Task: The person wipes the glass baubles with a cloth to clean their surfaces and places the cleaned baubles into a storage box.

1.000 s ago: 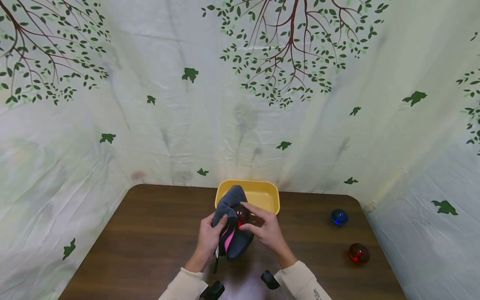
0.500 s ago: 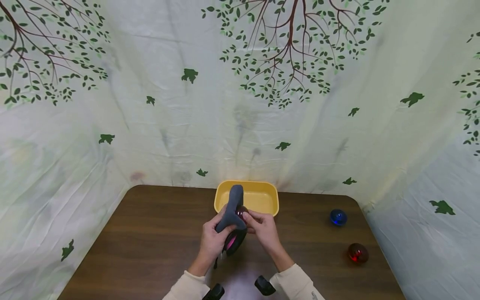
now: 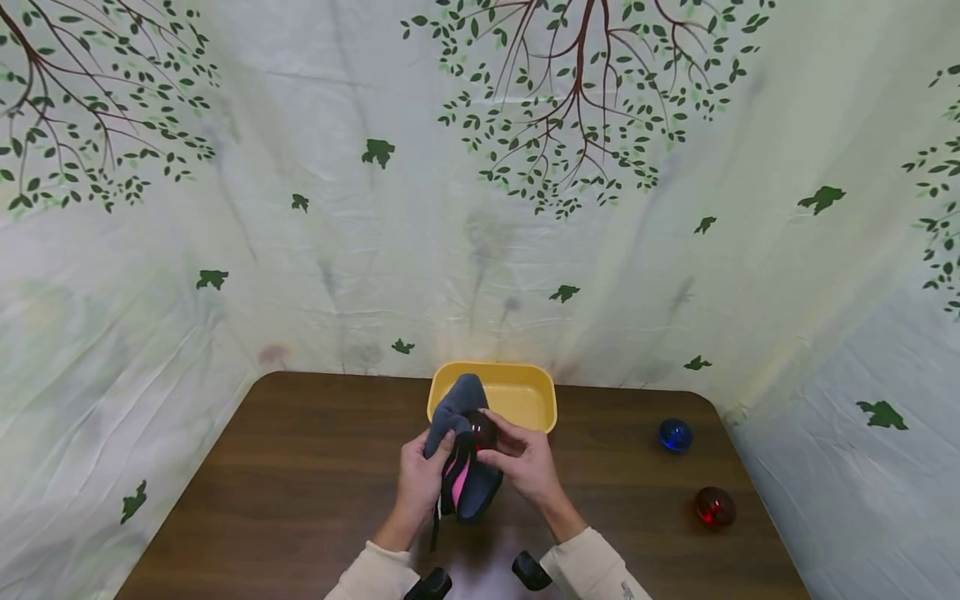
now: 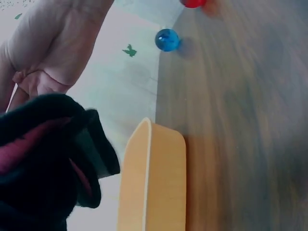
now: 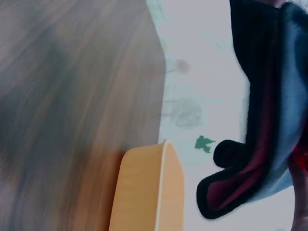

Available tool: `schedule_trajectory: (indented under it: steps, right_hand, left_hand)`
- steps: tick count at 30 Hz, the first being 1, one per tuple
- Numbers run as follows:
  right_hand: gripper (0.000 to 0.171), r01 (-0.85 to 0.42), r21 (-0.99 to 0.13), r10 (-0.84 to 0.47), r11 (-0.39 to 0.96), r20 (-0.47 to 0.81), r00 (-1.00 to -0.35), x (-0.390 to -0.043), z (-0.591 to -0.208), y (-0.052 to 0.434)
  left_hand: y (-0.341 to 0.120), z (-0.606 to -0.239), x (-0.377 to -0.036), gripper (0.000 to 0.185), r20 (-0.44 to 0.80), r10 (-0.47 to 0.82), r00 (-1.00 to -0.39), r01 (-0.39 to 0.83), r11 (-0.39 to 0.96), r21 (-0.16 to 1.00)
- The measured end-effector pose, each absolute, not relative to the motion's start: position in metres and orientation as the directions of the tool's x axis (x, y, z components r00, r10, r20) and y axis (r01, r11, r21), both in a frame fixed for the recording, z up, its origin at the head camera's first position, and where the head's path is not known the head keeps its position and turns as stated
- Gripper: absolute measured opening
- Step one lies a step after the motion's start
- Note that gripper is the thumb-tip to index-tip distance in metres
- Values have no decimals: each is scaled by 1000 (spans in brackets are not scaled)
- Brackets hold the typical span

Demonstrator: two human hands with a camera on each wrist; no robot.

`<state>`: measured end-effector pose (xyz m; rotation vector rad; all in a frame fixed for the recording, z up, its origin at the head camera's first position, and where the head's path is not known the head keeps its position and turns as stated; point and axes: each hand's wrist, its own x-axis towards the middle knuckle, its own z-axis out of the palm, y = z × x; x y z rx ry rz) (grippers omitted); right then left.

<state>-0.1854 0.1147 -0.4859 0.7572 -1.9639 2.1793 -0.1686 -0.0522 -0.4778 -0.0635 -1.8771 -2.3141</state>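
Observation:
In the head view my left hand grips a soft dark grey-blue fabric piece with black edges and pink inner parts; its exact kind does not show. The thumb lies on its near side. My right hand holds a dark red see-through ball against the fabric, between thumb and fingers. Both things are held up over the near side of the yellow tray. The left wrist view shows the fabric's dark folds close up. In the right wrist view the fabric hides most of the ball.
A yellow tray stands at the table's back edge, partly behind the fabric. To the right on the brown table lie a blue ball and another red ball. A leaf-printed curtain hangs behind.
Half a second ago the fabric stood more upright and covered more of the ball, the right fingers bunched at it. Now the fabric is turned back, showing the ball and more pink.

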Motion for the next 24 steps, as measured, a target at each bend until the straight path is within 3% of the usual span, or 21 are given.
schedule_trajectory:
  steps: [5,10,14,20,24]
  right_hand:
    - [41,-233,-964,-203,-128,255,-945,-183,-484,113]
    - [37,-121,-987,-199,-108,140,-970,-184,-483,112]
    - [38,-188,-975,-227,-122,212,-951,-185,-484,114]
    - [55,-348,-915,-266,-204,394,-880,-187,-489,115]
    - [58,-376,-906,-278,-195,418,-865,-188,-490,117]
  left_hand:
    - [-53,-481,-167,39,280,-45,-959,282,-57,958]
    - [-53,-482,-166,51,386,-4,-923,386,17,922]
    - [-53,-482,-166,47,358,-43,-933,358,5,934]
    - [-52,-480,-169,21,227,-126,-966,237,-72,969]
    - [-53,-478,-169,23,184,-118,-976,198,-118,973]
